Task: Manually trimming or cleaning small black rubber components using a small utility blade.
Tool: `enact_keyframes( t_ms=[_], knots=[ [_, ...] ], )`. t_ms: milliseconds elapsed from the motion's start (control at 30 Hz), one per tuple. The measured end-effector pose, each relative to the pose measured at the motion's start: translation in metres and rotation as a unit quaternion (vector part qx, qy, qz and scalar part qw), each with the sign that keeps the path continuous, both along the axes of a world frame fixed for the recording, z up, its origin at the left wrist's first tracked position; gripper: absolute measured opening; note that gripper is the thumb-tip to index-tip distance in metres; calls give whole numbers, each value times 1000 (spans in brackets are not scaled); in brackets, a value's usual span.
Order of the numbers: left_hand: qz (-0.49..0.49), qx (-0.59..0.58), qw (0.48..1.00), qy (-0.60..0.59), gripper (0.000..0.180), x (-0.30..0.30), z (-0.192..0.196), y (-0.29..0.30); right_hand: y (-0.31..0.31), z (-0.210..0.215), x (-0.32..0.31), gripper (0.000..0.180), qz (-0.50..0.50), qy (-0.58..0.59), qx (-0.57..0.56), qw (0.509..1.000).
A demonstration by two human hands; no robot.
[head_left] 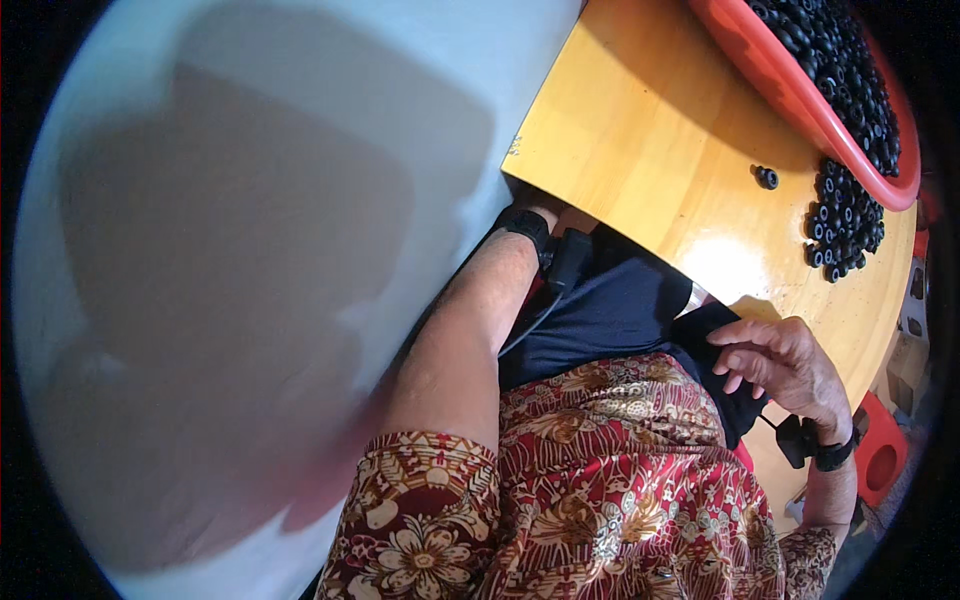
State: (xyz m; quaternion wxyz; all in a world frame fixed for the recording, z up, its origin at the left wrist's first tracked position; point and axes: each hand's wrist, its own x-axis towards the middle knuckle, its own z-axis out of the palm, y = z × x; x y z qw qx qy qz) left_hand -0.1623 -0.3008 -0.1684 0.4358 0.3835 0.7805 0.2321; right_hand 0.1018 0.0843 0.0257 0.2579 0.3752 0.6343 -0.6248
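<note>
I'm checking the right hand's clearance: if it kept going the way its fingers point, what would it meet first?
The right hand points toward the person's lap; its fingers already touch the dark blue cloth, so that comes first. Depth is hard to judge.

The left hand (545, 205) is mostly hidden under the edge of the wooden table (640, 130); only the wrist with its black band (527, 225) shows, so its fingers and whatever they touch cannot be told. Beyond it, the red tub (800, 95) is cut off by the picture's top edge. The black rings (845, 215) beside the tub are too small to tell apart. By the right hand (785, 365), the dark cloth (610, 310) runs under the table. A red thing (880, 460) past the right wrist is half cut off.
</note>
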Motion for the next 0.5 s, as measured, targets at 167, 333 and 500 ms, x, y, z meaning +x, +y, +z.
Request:
enact_keyframes(
  t_ms=[167,333,500],
  knots=[
    [-27,13,1000,-4,39,-13,0,17,-5,-1,4,21,21,79,0,997],
    [-127,79,988,-20,39,-53,-17,117,2,8,3,24,51,124,11,991],
    [-257,186,947,-49,39,-53,-47,277,-2,-7,20,26,57,231,40,970]
  ],
)
